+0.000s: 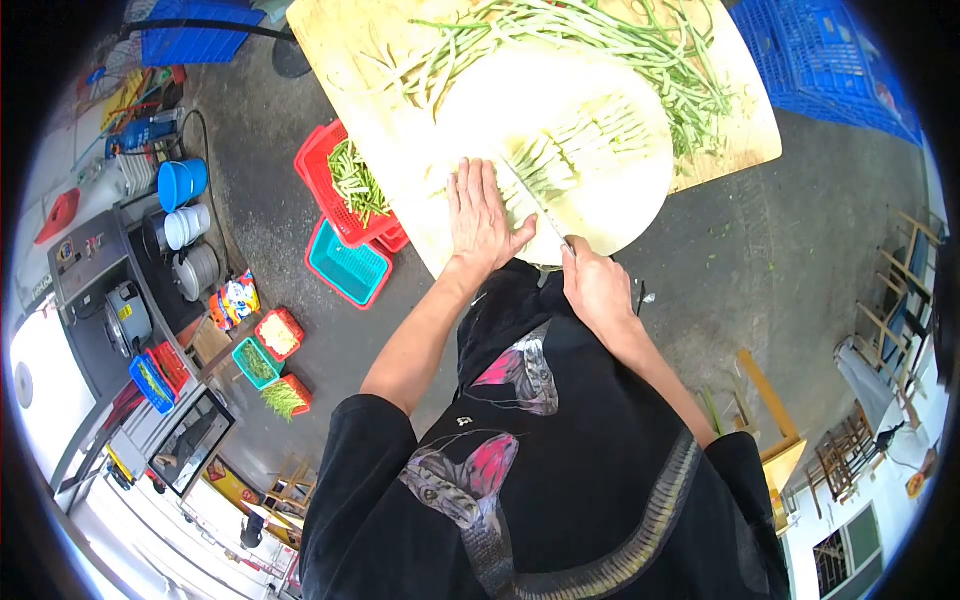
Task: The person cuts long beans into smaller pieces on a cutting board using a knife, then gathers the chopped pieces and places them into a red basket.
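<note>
Presently, cut green beans (575, 150) lie on a round pale board (610, 215) upon the worktop (755, 135). The right hand (597, 288) has its grip around a knife (535, 201); the left hand (480, 220) rests flat beside them, its grip released. Farther left, a bag (236, 300) bears print too small to read.

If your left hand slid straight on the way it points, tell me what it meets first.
Past a bare-looking stretch of the pale round board, the left hand would probably meet the long green beans first; glare and depth leave some doubt.

The knife handle (568, 246) is mostly hidden.
</note>
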The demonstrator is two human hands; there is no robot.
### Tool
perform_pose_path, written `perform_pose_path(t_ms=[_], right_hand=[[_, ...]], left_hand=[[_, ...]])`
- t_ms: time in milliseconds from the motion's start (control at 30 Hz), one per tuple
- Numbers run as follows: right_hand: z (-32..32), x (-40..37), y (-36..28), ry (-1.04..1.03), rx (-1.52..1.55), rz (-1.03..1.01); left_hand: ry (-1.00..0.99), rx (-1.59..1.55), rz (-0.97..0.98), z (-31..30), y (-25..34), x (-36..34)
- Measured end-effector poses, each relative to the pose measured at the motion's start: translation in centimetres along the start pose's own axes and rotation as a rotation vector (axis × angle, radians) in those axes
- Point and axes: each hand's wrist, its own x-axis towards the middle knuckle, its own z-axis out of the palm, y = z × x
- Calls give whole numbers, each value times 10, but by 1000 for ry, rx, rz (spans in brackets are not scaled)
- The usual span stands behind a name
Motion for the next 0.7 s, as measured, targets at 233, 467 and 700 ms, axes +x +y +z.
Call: perform_pose_path(t_ms=[233,467,700], right_hand=[[-8,13,-3,-45,-36,5],[-1,19,-12,-46,-57,17],[14,45,-9,-8,-56,-73]], left_hand=[[-3,-48,8,6,-3,-1],[-17,-7,3,6,-1,-2],[-23,-16,0,6,-1,-4]])
